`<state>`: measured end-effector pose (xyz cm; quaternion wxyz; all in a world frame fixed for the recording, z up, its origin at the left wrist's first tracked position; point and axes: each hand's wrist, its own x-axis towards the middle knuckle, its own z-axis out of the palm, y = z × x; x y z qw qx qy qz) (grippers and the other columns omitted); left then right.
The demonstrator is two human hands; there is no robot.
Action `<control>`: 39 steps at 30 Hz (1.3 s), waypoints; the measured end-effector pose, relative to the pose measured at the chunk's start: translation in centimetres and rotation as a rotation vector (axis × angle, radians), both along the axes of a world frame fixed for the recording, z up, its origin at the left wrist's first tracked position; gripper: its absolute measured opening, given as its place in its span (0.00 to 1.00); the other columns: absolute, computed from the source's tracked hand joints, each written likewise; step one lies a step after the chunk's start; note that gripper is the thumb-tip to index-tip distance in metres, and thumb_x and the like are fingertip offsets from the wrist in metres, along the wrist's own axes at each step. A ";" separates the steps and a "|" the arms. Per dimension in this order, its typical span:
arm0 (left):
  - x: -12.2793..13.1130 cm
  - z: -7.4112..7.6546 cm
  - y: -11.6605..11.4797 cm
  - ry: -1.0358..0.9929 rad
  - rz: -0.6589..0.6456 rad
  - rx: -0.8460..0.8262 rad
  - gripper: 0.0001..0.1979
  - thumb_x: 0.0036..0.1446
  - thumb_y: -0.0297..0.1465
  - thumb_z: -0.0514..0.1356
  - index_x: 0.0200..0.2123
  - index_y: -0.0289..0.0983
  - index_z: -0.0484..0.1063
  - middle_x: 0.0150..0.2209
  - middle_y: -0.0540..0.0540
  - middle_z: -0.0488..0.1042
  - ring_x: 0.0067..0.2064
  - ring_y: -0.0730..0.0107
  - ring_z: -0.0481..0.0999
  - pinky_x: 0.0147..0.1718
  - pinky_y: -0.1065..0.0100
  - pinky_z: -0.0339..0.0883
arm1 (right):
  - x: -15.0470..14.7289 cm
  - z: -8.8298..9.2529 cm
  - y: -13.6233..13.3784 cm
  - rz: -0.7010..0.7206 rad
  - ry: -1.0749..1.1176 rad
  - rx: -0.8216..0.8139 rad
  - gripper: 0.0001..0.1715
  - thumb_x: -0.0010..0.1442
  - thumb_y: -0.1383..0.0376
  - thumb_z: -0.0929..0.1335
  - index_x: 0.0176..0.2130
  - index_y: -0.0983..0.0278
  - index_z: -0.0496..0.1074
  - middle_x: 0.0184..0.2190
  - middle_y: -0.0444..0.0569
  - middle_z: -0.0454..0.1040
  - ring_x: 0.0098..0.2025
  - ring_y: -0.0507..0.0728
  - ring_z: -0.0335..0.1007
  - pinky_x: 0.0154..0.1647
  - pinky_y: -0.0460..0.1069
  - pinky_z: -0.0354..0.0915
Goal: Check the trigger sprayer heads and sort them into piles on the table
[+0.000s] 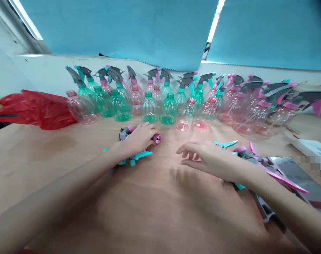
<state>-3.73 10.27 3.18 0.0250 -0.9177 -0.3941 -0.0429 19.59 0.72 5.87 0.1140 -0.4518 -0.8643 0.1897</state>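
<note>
My left hand (140,137) is curled over a grey spray head with a pink cap (156,138) in a small heap of loose spray heads (136,156) on the wooden table (160,211). My right hand (202,157) hovers palm down just above the table, fingers spread and holding nothing. Right behind and beside it lies a second heap of grey, pink and teal spray heads (245,152). A row of green and pink plastic bottles (160,106) stands along the back, some with spray heads fitted, some uncapped.
A red plastic bag (36,109) lies at the back left. A dark phone-like slab (300,176) and a white box (310,147) sit at the right. Blue blinds (123,28) hang behind the white sill.
</note>
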 end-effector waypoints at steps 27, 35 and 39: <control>3.4 -1.9 -10.9 -0.773 -0.201 0.016 0.10 0.53 0.33 0.65 0.39 0.39 0.71 0.31 0.50 0.76 0.35 0.65 0.68 0.34 0.64 0.66 | 0.3 3.1 -2.4 0.057 -0.059 0.069 0.09 0.62 0.64 0.64 0.34 0.61 0.74 0.28 0.42 0.75 0.28 0.51 0.67 0.27 0.46 0.57; 3.1 -2.0 -10.8 -0.753 -0.247 -0.090 0.11 0.54 0.30 0.65 0.40 0.38 0.69 0.31 0.50 0.75 0.35 0.66 0.64 0.34 0.66 0.64 | 0.4 2.4 -2.4 0.143 -0.087 0.103 0.10 0.64 0.65 0.63 0.36 0.61 0.73 0.30 0.43 0.76 0.28 0.52 0.68 0.27 0.48 0.55; 3.0 -2.1 -10.8 -0.794 -0.234 -0.076 0.11 0.54 0.29 0.65 0.41 0.38 0.69 0.32 0.49 0.75 0.35 0.66 0.63 0.35 0.65 0.64 | 0.3 2.5 -2.4 0.149 -0.083 0.057 0.09 0.64 0.63 0.63 0.39 0.62 0.73 0.34 0.44 0.76 0.32 0.53 0.69 0.28 0.48 0.56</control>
